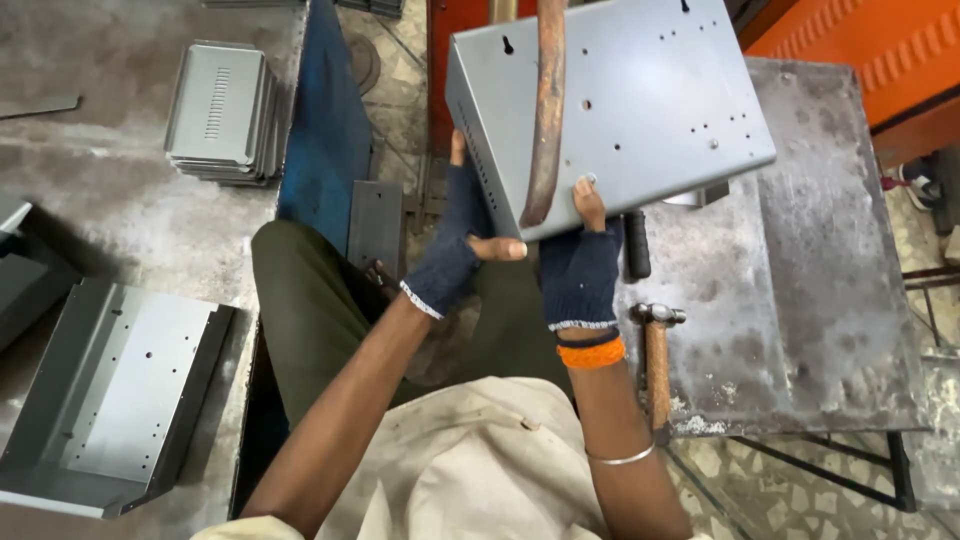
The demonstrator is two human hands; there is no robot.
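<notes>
I hold a grey sheet-metal box (650, 95) with punched holes and side vent slots, tilted above the worn metal table (800, 290). My left hand (452, 245), in a dark fingerless glove, grips its near left side. My right hand (583, 262), gloved the same way with an orange wristband, grips the near edge, thumb on the top face. A rusty curved metal arm (546, 110) comes down from above and ends over the box's top face.
A hammer (657, 365) with a wooden handle lies at the table's near left edge, a black handle (637, 245) beside it. On the left bench sit a stack of grey vented panels (222, 115) and a folded grey chassis (110, 395). An orange machine (880, 50) stands at right.
</notes>
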